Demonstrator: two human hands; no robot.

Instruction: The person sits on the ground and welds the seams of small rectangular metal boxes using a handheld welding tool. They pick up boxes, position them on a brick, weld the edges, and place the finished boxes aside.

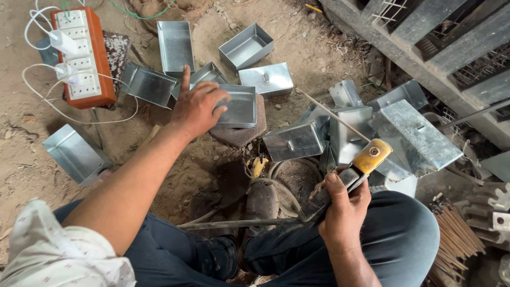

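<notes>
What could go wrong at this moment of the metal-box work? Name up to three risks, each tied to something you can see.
1. The left hand lies bare on a sheet-metal box; its thin rim might cut the fingers.
2. The right hand grips an electrode holder with a rod and no glove: burns or shock are possible.
3. A loaded power strip and its white cables lie in the dirt near loose metal, so a short seems possible.

head-worn view, looking steeply down, close
</notes>
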